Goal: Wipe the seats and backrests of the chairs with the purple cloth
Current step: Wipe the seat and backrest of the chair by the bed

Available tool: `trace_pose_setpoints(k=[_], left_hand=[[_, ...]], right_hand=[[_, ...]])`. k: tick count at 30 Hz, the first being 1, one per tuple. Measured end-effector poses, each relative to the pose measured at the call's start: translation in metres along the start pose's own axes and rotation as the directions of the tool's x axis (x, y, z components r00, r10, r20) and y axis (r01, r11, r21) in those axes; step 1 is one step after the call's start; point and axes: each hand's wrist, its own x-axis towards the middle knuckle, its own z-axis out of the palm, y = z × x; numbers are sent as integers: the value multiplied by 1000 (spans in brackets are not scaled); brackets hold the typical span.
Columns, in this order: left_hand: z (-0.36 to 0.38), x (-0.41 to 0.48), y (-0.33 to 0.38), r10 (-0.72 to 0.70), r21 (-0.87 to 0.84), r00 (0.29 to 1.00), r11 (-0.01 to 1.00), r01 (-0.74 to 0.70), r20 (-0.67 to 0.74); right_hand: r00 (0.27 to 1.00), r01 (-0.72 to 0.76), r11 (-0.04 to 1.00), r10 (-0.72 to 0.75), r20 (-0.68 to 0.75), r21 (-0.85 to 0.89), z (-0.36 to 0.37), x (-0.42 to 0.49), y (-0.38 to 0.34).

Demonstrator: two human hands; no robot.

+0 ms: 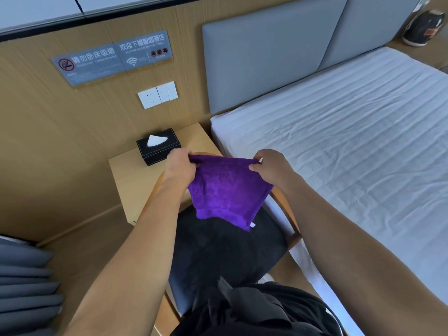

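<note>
We've got the purple cloth (pixel 228 190) stretched out, left hand (pixel 180 163) and right hand (pixel 271 166) each pinching a top corner, and it hangs above the chair (pixel 218 251) and its dark seat. On the nightstand (pixel 131 180), the black tissue box (pixel 157 147) has one white tissue (pixel 155 140) poking up. The wall signs (pixel 143 50) read "请勿卧床吸烟" and "欢迎下榻智圆酒店".

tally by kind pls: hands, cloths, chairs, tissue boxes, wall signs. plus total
hands: 2 (left hand, right hand, both gripping the cloth's top edge)
purple cloth: 1
chair: 1
tissue box: 1
wall signs: 2
total: 7
</note>
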Motion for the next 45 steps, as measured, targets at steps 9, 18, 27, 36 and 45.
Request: trace_pose_setpoints(k=[9,18,27,36,45], left_hand=[[12,-9,3,7,-2,996,1000,-7,90],[16,-15,36,116,-654,931,741,151,347],[5,-20,36,129,-636,939,764,110,318],[17,-43,16,214,-362,791,932,10,573],[29,-59,25,240,-568,838,817,98,490]], right_hand=[[995,-73,997,74,-60,18,8,5,-7],[987,51,903,-112,118,427,20,1,-25],[984,178,817,-150,-96,548,16,-20,-24],[979,195,670,-82,-189,716,0,-32,-27],[943,47,808,157,-292,587,27,-47,20]])
